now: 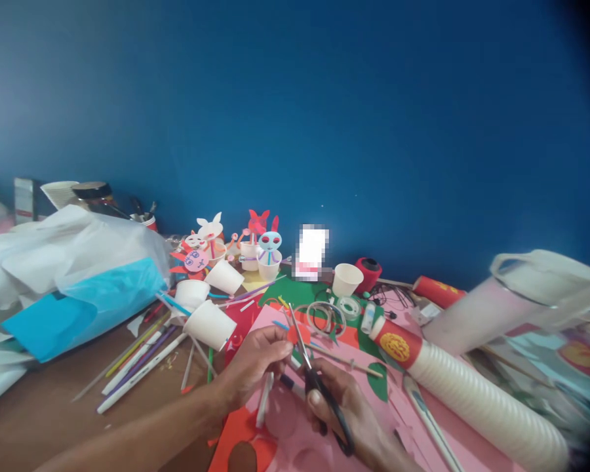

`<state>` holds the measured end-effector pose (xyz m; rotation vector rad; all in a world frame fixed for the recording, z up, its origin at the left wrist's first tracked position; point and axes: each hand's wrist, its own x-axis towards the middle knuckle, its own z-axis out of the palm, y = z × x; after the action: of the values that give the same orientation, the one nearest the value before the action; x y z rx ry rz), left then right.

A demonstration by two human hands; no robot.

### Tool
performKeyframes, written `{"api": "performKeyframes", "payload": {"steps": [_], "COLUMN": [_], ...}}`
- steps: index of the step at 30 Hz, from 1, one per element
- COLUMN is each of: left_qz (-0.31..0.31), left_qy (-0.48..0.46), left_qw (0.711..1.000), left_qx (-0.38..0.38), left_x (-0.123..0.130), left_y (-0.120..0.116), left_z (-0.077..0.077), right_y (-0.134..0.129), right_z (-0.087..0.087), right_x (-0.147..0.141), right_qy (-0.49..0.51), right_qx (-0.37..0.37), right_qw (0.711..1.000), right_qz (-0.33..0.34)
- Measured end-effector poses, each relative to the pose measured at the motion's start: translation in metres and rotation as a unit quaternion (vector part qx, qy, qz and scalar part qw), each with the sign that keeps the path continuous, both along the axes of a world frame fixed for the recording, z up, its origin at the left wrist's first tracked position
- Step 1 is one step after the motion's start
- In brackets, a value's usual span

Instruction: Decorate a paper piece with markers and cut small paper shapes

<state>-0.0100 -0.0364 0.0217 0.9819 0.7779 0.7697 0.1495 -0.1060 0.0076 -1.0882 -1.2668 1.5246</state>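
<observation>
My right hand (341,393) is wrapped around a pair of scissors (319,387) with black handles, its metal blades tilted up and left. Just left of the blades, my left hand (255,360) is closed in a pinch, thumb against fingers; whatever it may hold is too small to make out. Pink paper (285,426) lies under both hands, with round outlines in it. Below my left hand is a sheet of orange-red paper (226,452) with holes cut in it. A thin wooden stick (358,367) rests on the paper to the right of the blades.
Paper cups (211,324) lie on their sides at left, with paper animal figures (269,241) in cups behind. Pens (142,373) lie on the brown table. A long stack of cups (486,400) runs along the right. Clear tape rolls (327,318) sit ahead; a blue wall (295,118) stands behind.
</observation>
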Motion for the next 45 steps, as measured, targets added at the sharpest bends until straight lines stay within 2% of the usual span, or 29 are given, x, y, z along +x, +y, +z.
{"api": "performKeyframes", "payload": {"steps": [7, 14, 19, 22, 27, 29, 32, 37, 41, 45], "left_qz": [-0.003, 0.011, 0.024, 0.050, 0.126, 0.140, 0.128, 0.105, 0.088, 0.079], "left_qy": [0.005, 0.003, 0.001, -0.011, -0.056, -0.060, -0.063, -0.028, -0.005, 0.003], "left_qw": [1.000, 1.000, 0.998, 0.996, 0.988, 0.986, 0.986, 0.989, 0.991, 0.996], "left_qx": [-0.007, -0.025, -0.056, -0.079, -0.063, -0.068, -0.081, -0.103, -0.102, -0.051], "left_x": [0.002, 0.005, 0.006, 0.003, -0.004, -0.005, -0.003, 0.002, 0.003, 0.001], "left_y": [-0.002, -0.004, -0.004, 0.001, 0.015, 0.017, 0.015, 0.007, 0.006, 0.011], "left_z": [-0.002, -0.004, -0.001, 0.002, 0.003, 0.002, 0.000, -0.001, -0.003, -0.004], "right_y": [0.001, 0.001, 0.001, 0.001, 0.007, 0.011, 0.020, 0.041, 0.057, 0.060], "right_z": [-0.002, -0.003, -0.001, 0.002, 0.012, 0.017, 0.026, 0.034, 0.028, 0.016], "right_x": [-0.006, -0.008, -0.009, -0.005, 0.011, 0.020, 0.036, 0.054, 0.057, 0.047], "right_qy": [0.001, 0.020, 0.019, -0.003, -0.081, -0.088, -0.049, 0.003, 0.017, 0.050], "right_qx": [-0.012, -0.008, -0.033, -0.033, -0.039, -0.030, 0.002, 0.067, 0.054, -0.020], "right_qw": [1.000, 1.000, 0.999, 0.999, 0.995, 0.996, 0.999, 0.992, 0.987, 0.988], "right_qz": [-0.027, -0.019, -0.027, -0.003, 0.031, 0.020, -0.001, -0.103, -0.147, -0.145]}}
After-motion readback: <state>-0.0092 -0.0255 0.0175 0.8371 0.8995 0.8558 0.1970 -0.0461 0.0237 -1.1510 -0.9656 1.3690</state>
